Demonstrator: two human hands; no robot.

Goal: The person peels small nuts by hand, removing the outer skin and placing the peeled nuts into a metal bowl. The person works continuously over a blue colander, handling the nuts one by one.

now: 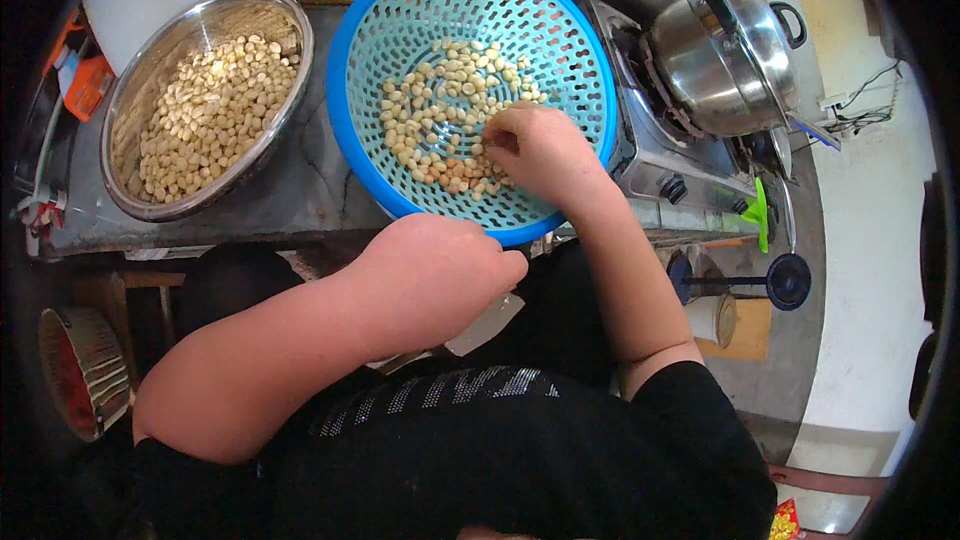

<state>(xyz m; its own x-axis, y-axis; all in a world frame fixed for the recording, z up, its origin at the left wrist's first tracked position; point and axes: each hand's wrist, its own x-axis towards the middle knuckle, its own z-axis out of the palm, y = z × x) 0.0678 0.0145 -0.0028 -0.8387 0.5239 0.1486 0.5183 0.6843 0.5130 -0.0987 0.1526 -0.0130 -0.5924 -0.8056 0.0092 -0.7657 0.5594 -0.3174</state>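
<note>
In front of me a light turquoise plastic colander (568, 22) with a bright blue rim holds a loose layer of pale round seeds (466, 79), perhaps lotus seeds. Some near the bottom are browner. My right hand (544, 154) reaches over the colander's right side, its curled fingertips down among the seeds; whether it pinches one is hidden. At the near rim my left hand (450, 270) is curled with the back of the hand up, and its palm is out of sight. On the left, a tilted-looking stainless steel bowl (118, 101) contains many more pale seeds (217, 116).
Right of the colander stands a gas stove (675, 176) with a lidded steel pot (701, 64). A bright green object (759, 216) hangs near its front corner. An orange packet (88, 86) lies at far left on the grey counter (315, 187). A basket (82, 375) sits low at left.
</note>
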